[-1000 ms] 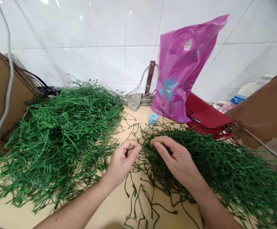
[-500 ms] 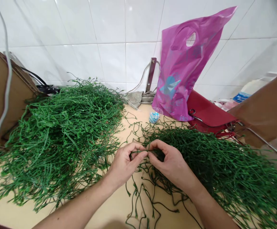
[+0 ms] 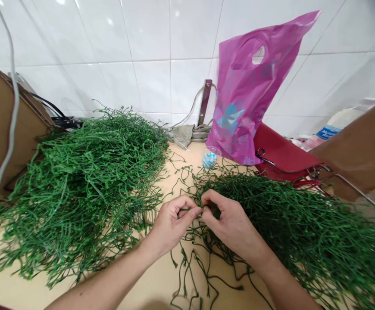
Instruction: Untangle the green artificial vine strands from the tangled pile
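My left hand (image 3: 171,221) is closed, thumb and forefinger pinched on a thin green stem, of which only a short piece shows inside the curled fingers. Close against it, my right hand (image 3: 231,219) pinches at the same spot with its fingertips on the stem. The fingers hide most of what they hold. A large heap of dark green stems (image 3: 291,219) lies under and beyond my right hand. To the left spreads another heap of brighter green stems (image 3: 87,185) with small knobby tips. Several loose stems (image 3: 190,275) lie on the table below my hands.
Behind my hands, a small clear cup (image 3: 209,160) with blue and white contents stands on the beige table (image 3: 148,280). A purple plastic bag (image 3: 248,94) and a red handbag (image 3: 287,150) are at the back right. Cardboard boxes (image 3: 9,129) flank the left side; a white cable hangs there.
My fingertips have shifted slightly; the right thumb and forefinger have drawn a little apart from the left ones. The heaps and bags stay where they were.
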`<move>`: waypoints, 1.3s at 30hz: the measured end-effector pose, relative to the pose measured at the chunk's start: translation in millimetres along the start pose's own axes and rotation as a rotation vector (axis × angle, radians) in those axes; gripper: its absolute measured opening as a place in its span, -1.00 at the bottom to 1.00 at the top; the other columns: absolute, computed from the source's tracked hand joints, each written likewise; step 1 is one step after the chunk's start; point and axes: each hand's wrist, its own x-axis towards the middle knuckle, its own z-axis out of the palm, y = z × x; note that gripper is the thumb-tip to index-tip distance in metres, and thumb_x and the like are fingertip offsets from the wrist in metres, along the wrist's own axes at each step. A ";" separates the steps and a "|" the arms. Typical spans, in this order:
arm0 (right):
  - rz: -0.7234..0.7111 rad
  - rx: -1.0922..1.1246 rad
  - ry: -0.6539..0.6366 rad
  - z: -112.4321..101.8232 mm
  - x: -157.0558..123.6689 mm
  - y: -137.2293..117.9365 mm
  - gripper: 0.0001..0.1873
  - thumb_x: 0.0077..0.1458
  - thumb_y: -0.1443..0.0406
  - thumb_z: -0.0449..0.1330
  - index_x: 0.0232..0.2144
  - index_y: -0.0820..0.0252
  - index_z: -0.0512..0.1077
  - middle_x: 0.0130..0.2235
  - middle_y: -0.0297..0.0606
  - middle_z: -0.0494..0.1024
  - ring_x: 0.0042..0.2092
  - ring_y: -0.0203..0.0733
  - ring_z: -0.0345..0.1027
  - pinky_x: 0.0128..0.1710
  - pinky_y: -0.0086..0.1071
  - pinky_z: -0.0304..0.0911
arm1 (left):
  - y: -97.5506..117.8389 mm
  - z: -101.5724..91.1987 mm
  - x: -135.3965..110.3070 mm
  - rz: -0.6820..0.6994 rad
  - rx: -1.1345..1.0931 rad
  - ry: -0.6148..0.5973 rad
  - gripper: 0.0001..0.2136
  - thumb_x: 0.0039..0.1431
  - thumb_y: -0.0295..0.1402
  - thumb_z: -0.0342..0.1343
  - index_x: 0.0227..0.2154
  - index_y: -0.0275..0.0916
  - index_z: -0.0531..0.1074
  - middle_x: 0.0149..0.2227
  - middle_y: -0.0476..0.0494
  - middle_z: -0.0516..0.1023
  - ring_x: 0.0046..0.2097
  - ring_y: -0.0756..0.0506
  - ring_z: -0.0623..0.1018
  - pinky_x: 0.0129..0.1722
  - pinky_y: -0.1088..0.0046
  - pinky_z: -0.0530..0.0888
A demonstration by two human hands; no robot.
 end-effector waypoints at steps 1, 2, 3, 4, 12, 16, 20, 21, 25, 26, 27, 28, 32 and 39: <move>0.012 0.031 0.004 0.6 1.0 -0.6 -0.93 0.02 0.35 0.02 -0.48 0.12 0.26 -0.51 -0.47 0.21 -0.46 -0.33 0.07 -0.49 -0.45 0.04 | 1.5 2.1 -0.4 0.010 -0.005 0.012 -0.75 0.23 -0.19 0.11 -0.44 -0.28 0.39 -0.54 0.08 0.22 -0.51 0.06 0.16 -0.54 0.53 0.07; 0.020 0.055 0.007 1.0 1.9 -1.6 -0.94 0.02 0.34 0.03 -0.48 0.12 0.26 -0.51 -0.47 0.22 -0.46 -0.32 0.09 -0.48 -0.45 0.05 | 3.1 4.2 -0.9 0.022 -0.011 0.024 -0.75 0.23 -0.19 0.11 -0.43 -0.28 0.39 -0.54 0.09 0.21 -0.52 0.06 0.15 -0.55 0.53 0.07; 0.021 0.069 0.010 0.8 2.8 -2.7 -0.94 0.01 0.33 0.03 -0.48 0.11 0.26 -0.51 -0.47 0.23 -0.46 -0.32 0.10 -0.48 -0.45 0.07 | 5.0 6.0 -1.7 0.035 -0.013 0.036 -0.75 0.24 -0.19 0.10 -0.43 -0.28 0.40 -0.55 0.09 0.20 -0.52 0.06 0.15 -0.55 0.53 0.07; 0.017 0.069 0.013 -0.4 3.6 -3.4 -0.94 0.01 0.32 0.03 -0.48 0.11 0.27 -0.51 -0.46 0.24 -0.46 -0.31 0.11 -0.47 -0.44 0.08 | 7.1 7.4 -3.0 0.052 -0.013 0.044 -0.75 0.25 -0.19 0.10 -0.43 -0.28 0.40 -0.55 0.09 0.19 -0.53 0.07 0.14 -0.55 0.53 0.06; 0.086 -0.112 0.418 -74.5 4.3 34.1 -0.90 -0.02 0.20 0.12 -0.49 0.06 0.36 -0.50 -0.36 0.43 -0.44 -0.18 0.29 -0.42 -0.34 0.19 | 28.1 1.9 -21.6 0.166 0.028 0.101 -0.70 0.28 -0.14 0.09 -0.46 -0.24 0.36 -0.52 0.05 0.23 -0.52 0.06 0.15 -0.56 0.50 0.07; -0.011 -0.238 0.426 -76.4 3.7 34.5 -0.90 0.01 0.27 0.14 -0.37 0.07 0.45 -0.36 -0.26 0.56 -0.29 -0.07 0.42 -0.22 -0.22 0.30 | 20.5 4.5 -10.3 0.047 -0.089 0.145 -0.58 0.18 0.08 0.11 -0.47 -0.21 0.29 -0.57 0.12 0.09 -0.53 0.05 0.10 -0.57 0.52 0.08; -0.230 -0.300 0.399 -41.5 2.6 12.6 -0.86 0.13 0.34 0.11 -0.28 0.10 0.46 -0.18 -0.15 0.58 -0.06 0.01 0.42 0.03 -0.08 0.26 | 7.5 2.8 -0.6 -0.007 -0.085 0.210 -0.55 0.14 0.12 0.12 -0.46 -0.21 0.31 -0.56 0.12 0.09 -0.51 0.04 0.11 -0.55 0.52 0.11; -0.254 -0.284 0.375 -34.4 1.7 7.4 -0.87 0.18 0.34 0.10 -0.28 0.10 0.46 -0.16 -0.15 0.58 -0.04 0.00 0.41 0.05 -0.08 0.25 | 5.9 1.8 -0.1 -0.007 -0.074 0.212 -0.56 0.14 0.11 0.13 -0.46 -0.22 0.31 -0.56 0.11 0.11 -0.51 0.04 0.11 -0.54 0.52 0.11; -0.228 -0.141 0.142 -16.9 -2.4 -2.7 -0.89 0.24 0.27 0.16 -0.28 0.10 0.49 -0.18 -0.20 0.60 -0.05 -0.06 0.41 0.02 -0.16 0.27 | 5.2 0.4 -1.2 0.002 -0.060 0.182 -0.57 0.16 0.07 0.14 -0.48 -0.24 0.32 -0.55 0.11 0.15 -0.49 0.04 0.13 -0.50 0.53 0.15; -0.196 -0.094 0.082 -13.9 -3.0 -2.6 -0.89 0.23 0.27 0.17 -0.28 0.10 0.51 -0.19 -0.22 0.60 -0.06 -0.07 0.42 0.00 -0.18 0.28 | 5.4 0.7 -1.4 0.009 -0.065 0.176 -0.58 0.17 0.06 0.14 -0.48 -0.25 0.33 -0.55 0.10 0.17 -0.48 0.04 0.14 -0.49 0.53 0.16; -0.157 -0.044 0.038 -11.1 -3.4 -1.9 -0.88 0.23 0.27 0.16 -0.27 0.10 0.51 -0.20 -0.23 0.60 -0.09 -0.08 0.43 -0.02 -0.20 0.29 | 5.5 1.1 -1.5 0.018 -0.069 0.173 -0.58 0.17 0.05 0.15 -0.47 -0.26 0.35 -0.54 0.10 0.19 -0.47 0.04 0.16 -0.47 0.53 0.18; -0.114 0.008 0.005 -8.6 -3.4 -0.6 -0.87 0.23 0.27 0.16 -0.28 0.11 0.51 -0.22 -0.24 0.60 -0.11 -0.10 0.44 -0.05 -0.23 0.30 | 5.5 1.3 -1.4 0.026 -0.073 0.174 -0.59 0.17 0.03 0.16 -0.47 -0.26 0.36 -0.54 0.09 0.21 -0.46 0.04 0.17 -0.45 0.53 0.21; 0.048 0.202 -0.087 -1.0 -2.1 5.3 -0.86 0.20 0.25 0.14 -0.32 0.15 0.49 -0.34 -0.31 0.56 -0.25 -0.19 0.42 -0.17 -0.33 0.31 | 3.8 0.3 -0.4 0.023 -0.100 0.169 -0.61 0.17 0.00 0.17 -0.46 -0.27 0.38 -0.51 0.06 0.27 -0.43 0.02 0.23 -0.41 0.52 0.25; 0.080 0.408 0.027 10.5 -0.8 11.6 -0.82 0.09 0.25 0.22 -0.50 0.14 0.34 -0.18 -0.21 0.57 -0.06 -0.13 0.44 -0.02 -0.28 0.31 | -2.0 -0.8 1.2 -0.017 -0.067 0.180 -0.64 0.08 -0.01 0.24 -0.42 -0.26 0.42 -0.50 0.06 0.29 -0.43 0.01 0.23 -0.42 0.51 0.21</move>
